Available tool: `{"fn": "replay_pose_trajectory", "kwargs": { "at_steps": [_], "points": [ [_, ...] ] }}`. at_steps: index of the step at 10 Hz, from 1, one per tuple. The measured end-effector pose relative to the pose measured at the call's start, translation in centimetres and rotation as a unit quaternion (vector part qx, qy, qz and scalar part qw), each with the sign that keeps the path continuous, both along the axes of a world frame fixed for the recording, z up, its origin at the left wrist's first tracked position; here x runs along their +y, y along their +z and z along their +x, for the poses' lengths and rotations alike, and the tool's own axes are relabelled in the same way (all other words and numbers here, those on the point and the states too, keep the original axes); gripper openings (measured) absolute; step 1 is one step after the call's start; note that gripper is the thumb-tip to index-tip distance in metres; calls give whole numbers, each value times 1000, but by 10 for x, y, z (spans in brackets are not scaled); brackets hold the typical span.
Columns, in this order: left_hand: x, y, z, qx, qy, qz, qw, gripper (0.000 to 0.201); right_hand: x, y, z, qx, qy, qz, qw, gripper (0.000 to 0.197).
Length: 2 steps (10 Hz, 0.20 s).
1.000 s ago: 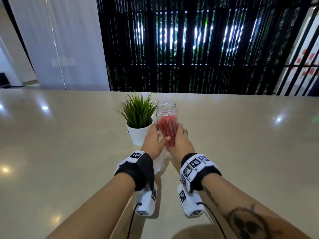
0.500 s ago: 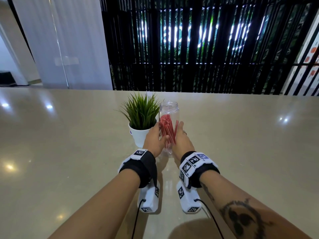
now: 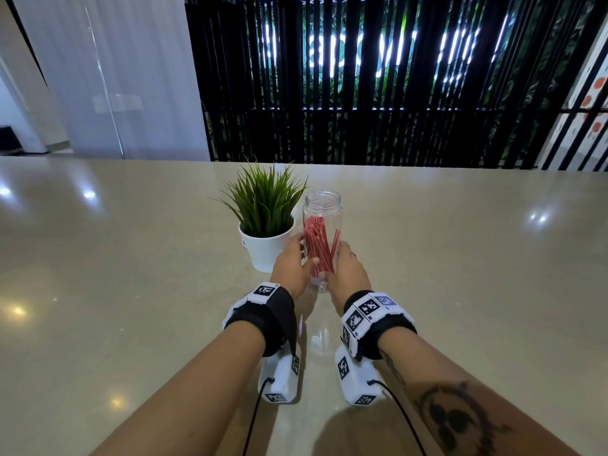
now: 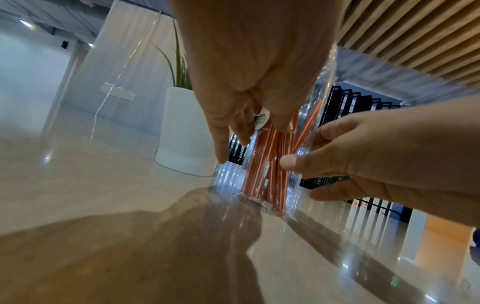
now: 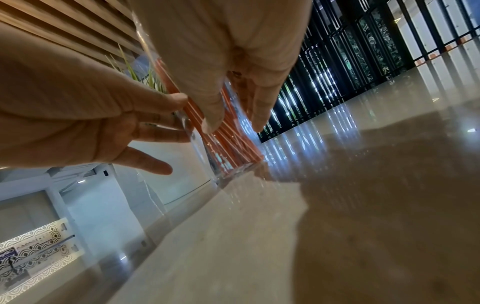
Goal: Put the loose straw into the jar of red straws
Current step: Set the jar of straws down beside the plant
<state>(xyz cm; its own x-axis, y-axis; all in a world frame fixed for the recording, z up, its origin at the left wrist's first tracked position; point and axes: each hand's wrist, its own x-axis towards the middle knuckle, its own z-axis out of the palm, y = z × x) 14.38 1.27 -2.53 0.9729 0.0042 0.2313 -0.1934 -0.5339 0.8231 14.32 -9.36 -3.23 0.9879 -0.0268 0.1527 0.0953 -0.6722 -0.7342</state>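
Straws, red ones, stand inside the clear jar, and I see none of them lying loose on the table. One straw leans apart from the bundle, toward the right wall of the jar; I think this is the loose one, already inside.

My left thumb lies across the near face of the jar, and in the left wrist view the other left fingers point down along its left side, nearly straight and a little spread. They press the wall more than they wrap it. My right thumb touches the jar from the right, with the right fingers also extended along the wall, not curled closed. So both hands are flat and relaxed against the jar, one at each side, and neither pinches a straw.

Going outward, the left hand and the right hand cup the lower half of the jar between them. The jar stands upright on the table, mouth open, no lid visible. Just to its left stands a small green plant in a white pot; whether the pot touches the jar I cannot tell.

My judgement: the insertion step is finished, and the step in hand is steadying the jar. The next move calls for releasing both hands gently, sideways and together, so that the light jar does not tip or slide on this glossy surface.
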Motion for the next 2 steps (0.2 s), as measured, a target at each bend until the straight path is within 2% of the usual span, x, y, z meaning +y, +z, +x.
{"fn": "replay_pose_trajectory", "kwargs": {
  "at_steps": [1, 2],
  "points": [
    [-1, 2, 0, 4, -8, 18, 1000, 55, 0, -1, 0, 3, 5, 6, 1000, 48],
    [5, 9, -5, 38, -23, 56, 997, 64, -4, 3, 1, 28, -1, 2, 1000, 72]
  ]
}}
